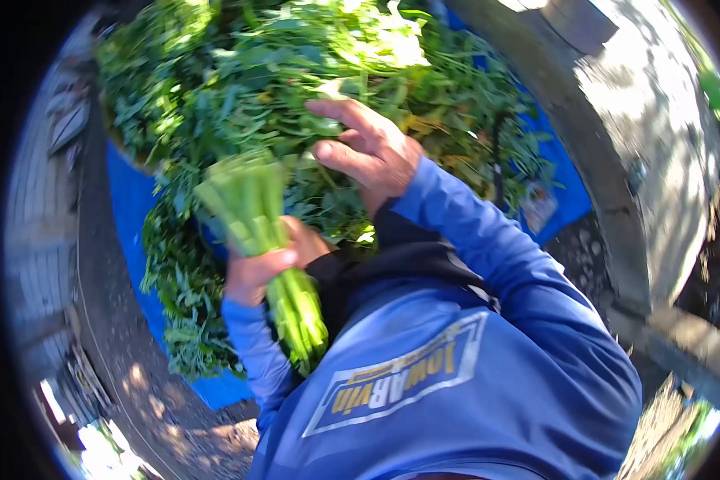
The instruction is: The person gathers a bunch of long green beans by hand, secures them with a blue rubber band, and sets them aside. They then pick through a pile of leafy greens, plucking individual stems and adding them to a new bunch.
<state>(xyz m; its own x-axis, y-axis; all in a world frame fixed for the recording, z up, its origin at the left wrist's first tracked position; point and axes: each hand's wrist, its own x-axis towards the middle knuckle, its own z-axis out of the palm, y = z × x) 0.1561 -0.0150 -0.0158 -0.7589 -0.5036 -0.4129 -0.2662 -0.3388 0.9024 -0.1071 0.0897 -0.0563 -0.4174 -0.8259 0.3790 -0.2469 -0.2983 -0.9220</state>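
Observation:
My left hand [258, 270] is wrapped round a thick bunch of green vegetable stalks [248, 200], gripping it near the middle. The bunch tilts, with its upper end fanned out over the pile and its lower end near my blue shirt; motion smears it somewhat. Off to the right, my right hand [368, 148] hovers over the leaves with thumb and fingers apart, holding nothing. Beneath both hands spreads a big heap of leafy greens [280, 60], with some yellowed leaves [428, 128] on its right side.
The heap rests on a blue tarp [132, 196] laid on dark ground. A concrete ledge [608, 152] curves along the right. Wooden boards [44, 192] line the far left. A dark strap-like strip [498, 160] and a clear plastic piece [538, 206] lie at the heap's right edge.

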